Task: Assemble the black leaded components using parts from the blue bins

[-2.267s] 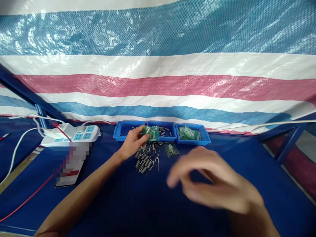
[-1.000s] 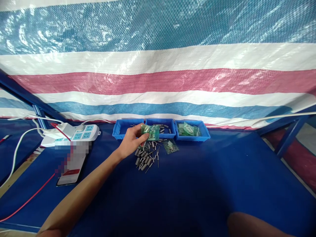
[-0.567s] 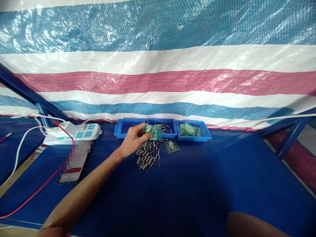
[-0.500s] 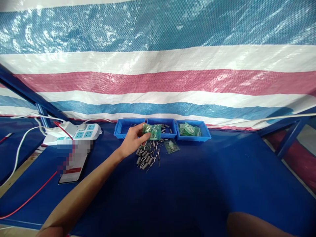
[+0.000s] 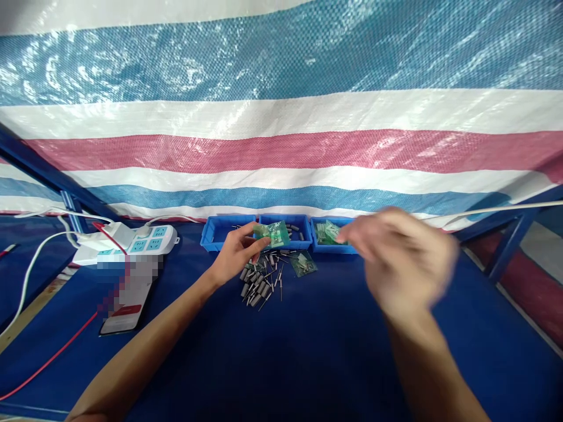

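Between the thumb and fingers of my left hand (image 5: 235, 252) is a small clear-green plastic bag (image 5: 277, 233) with pale pieces inside. It is held up in front of the middle blue bin (image 5: 303, 243). My right hand (image 5: 400, 252) is smeared by motion in front of the right blue bin (image 5: 328, 248), which has several similar green bags (image 5: 326, 231) in it. Below my left hand lies a loose pile of rivets and grey cylinders (image 5: 259, 287). Another green bag (image 5: 303, 264) with small parts rests on the table beside the pile.
The left blue bin (image 5: 220, 247) stands with the others along a striped tarp wall (image 5: 281, 152). A white power strip (image 5: 158, 240), a phone (image 5: 125, 313) and a red cable (image 5: 57, 358) are at the left of the blue table (image 5: 308, 351). Blue frame posts (image 5: 512, 246) flank the sides.
My right hand has come up from the lower right edge to the right bin. My left hand still holds the bag in nearly the same place. The view has shifted slightly.
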